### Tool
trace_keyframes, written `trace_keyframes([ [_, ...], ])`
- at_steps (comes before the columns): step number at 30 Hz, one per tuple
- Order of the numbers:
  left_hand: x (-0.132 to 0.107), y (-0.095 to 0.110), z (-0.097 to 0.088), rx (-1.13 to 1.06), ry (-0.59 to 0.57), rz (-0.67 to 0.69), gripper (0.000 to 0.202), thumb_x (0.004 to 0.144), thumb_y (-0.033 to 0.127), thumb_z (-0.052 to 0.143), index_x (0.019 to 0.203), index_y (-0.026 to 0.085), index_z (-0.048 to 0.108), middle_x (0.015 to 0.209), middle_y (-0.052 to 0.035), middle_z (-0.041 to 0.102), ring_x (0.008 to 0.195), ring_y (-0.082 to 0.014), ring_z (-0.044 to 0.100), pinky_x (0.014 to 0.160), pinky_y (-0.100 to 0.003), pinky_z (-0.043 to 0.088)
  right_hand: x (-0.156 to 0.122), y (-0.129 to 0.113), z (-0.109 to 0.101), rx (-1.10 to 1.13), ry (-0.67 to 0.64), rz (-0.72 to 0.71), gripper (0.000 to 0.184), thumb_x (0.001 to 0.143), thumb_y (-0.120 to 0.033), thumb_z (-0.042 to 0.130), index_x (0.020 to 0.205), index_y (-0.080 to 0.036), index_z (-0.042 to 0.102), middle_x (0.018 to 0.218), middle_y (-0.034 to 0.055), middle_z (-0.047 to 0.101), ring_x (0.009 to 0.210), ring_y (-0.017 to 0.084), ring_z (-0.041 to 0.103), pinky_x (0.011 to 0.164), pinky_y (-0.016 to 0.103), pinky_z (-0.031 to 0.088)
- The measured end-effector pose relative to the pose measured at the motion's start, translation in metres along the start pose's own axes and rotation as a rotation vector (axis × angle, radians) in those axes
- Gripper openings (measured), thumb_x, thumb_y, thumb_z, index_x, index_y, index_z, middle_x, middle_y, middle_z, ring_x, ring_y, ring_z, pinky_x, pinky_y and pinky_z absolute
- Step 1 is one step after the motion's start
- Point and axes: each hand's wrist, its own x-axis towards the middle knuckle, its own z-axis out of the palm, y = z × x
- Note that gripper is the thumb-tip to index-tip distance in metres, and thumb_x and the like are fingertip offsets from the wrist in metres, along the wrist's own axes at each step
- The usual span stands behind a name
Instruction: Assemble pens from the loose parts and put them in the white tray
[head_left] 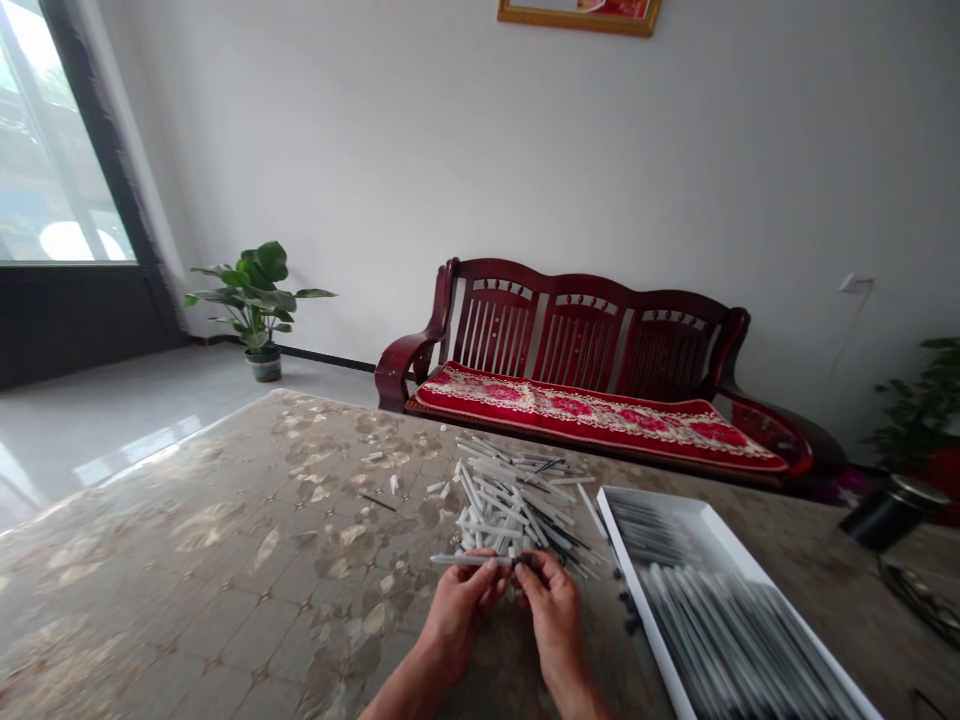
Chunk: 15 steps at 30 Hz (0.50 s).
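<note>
Slim pale plastic tube (451, 560) gripped by left hand (456, 603), black piece (522, 560) pinched by right hand (556, 605); loose white tubes (504, 500) ahead seemingly unprocessed, white box (739, 553) rightward judged mostly filled.

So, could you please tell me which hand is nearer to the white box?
Right. The right hand sits left of the white box, apart from it; the left hand is farther left.
</note>
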Motion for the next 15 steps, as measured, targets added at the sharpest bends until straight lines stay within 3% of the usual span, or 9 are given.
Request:
trace_keyframes([
  [3,0.000,-0.001,0.000,0.022,0.007,0.014,0.029,0.057,0.015,0.089,0.079,0.013,0.069,0.070,-0.0040,0.075,0.064,-0.0126,0.070,0.064,-0.017,0.057,0.001,0.004,0.000,-0.037,-0.016,-0.020,0.033,0.068,-0.048,0.073,0.084,-0.019,0.072,0.080,0.0063,0.075,0.071,0.024,0.069,0.053,0.027,0.051],
  [9,-0.002,-0.001,-0.001,0.097,0.011,0.098,0.035,0.052,0.026,0.091,0.077,0.014,0.070,0.069,-0.0031,0.074,0.064,-0.0158,0.070,0.060,-0.021,0.055,0.002,0.012,-0.003,-0.260,-0.010,-0.226,0.022,0.080,-0.041,0.061,0.084,-0.021,0.069,0.081,0.0056,0.074,0.078,0.022,0.068,0.072,0.029,0.053],
  [15,-0.005,-0.002,-0.002,0.224,-0.026,0.182,0.039,0.051,0.035,0.091,0.075,0.015,0.068,0.066,-0.0020,0.072,0.062,-0.0161,0.068,0.055,-0.022,0.053,-0.006,0.011,-0.008,-0.516,-0.056,-0.384,0.024,0.092,-0.038,0.046,0.082,-0.022,0.061,0.080,0.0036,0.069,0.074,0.017,0.064,0.067,0.024,0.048],
])
